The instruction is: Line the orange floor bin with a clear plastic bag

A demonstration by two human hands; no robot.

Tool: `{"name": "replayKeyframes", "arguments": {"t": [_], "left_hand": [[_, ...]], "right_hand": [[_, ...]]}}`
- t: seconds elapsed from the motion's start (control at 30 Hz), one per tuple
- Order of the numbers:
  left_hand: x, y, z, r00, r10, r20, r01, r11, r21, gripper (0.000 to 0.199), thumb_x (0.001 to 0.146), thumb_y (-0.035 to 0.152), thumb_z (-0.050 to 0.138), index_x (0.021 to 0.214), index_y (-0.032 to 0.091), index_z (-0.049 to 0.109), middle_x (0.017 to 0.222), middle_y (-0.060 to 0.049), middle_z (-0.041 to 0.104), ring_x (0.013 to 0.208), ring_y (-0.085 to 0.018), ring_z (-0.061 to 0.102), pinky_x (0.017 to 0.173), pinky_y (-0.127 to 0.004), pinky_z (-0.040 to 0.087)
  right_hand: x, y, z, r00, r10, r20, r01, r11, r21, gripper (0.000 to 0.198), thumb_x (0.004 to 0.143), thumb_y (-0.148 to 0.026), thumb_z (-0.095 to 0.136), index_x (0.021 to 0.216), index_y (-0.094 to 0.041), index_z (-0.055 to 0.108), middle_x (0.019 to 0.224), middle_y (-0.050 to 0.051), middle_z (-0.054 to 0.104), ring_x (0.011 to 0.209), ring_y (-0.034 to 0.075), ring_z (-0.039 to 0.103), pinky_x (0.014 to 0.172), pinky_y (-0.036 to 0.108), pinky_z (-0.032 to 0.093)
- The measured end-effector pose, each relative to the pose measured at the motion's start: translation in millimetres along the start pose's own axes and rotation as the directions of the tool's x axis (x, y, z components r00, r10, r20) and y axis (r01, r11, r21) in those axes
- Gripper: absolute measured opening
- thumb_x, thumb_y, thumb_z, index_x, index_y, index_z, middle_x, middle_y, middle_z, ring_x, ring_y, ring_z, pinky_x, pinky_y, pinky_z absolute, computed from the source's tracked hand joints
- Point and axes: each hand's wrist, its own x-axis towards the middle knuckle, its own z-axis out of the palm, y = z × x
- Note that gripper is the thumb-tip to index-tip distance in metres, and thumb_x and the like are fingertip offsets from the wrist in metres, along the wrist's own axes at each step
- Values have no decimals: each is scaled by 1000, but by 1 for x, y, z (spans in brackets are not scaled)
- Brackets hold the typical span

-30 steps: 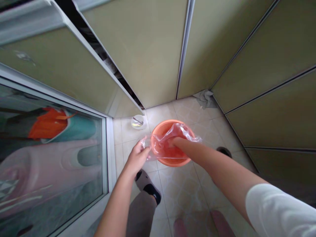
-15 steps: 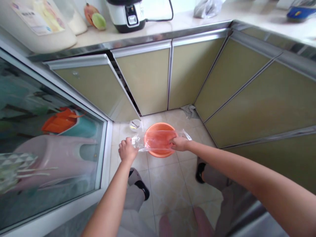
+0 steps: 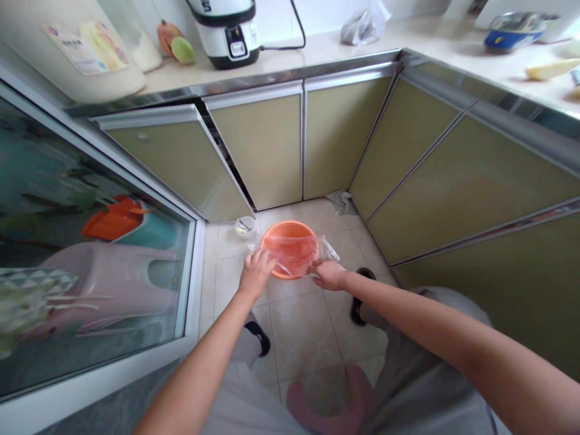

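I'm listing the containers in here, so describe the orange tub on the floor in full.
The tub is orange, with a rounded rim and smooth sides that look like plastic. It stands upright on the tiled floor, open end up. A clear bag lies across part of its opening, leaving the far inner wall uncovered. The left hand is by its left side, the right hand by its near right; whether either touches it is unclear. Its depth cannot be told.

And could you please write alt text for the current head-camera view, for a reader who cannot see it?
A person's left hand and right hand hold a clear plastic bag over an orange basin on a tiled floor. Beyond it stand olive-toned cabinets, one door ajar.
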Motion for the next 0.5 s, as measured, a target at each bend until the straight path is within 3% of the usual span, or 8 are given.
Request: {"name": "replayKeyframes", "arguments": {"t": [0.07,0.17,0.33,0.5], "left_hand": [[0,0,8,994,74,81,-74,997,2,53,99,7,43,142,29,63,144,-12,62,129,-30,51,101,-46,40],[0,-3,24,986,0,165,-1,1000,10,54,98,6,40,146,23,61,130,-14,70,118,-30,59,100,-46,41],[-1,-12,35,965,-22,262,31,999,-30,32,98,12,48,104,19,78,105,-13,76,110,-32,64,101,-48,40],[-6,-19,40,944,35,327,1,994,-109,31,90,7,52,98,21,78,103,-11,77,101,-27,68,102,-42,41]], "right_hand": [[3,1,6,1000,23,2,-23,999,-23,44,92,-26,66,135,-22,68,128,13,71,120,30,66,103,39,48],[7,0,15,998,67,-6,-68,994,-81,47,89,-28,70,135,-20,65,127,15,71,118,32,67,98,39,51],[12,0,23,996,87,-12,-88,984,-156,35,93,-15,58,126,-16,68,118,17,73,113,33,69,92,40,53],[12,4,31,999,31,18,-28,993,-119,29,95,-15,55,118,-16,72,113,17,76,103,30,72,89,36,53]]}}
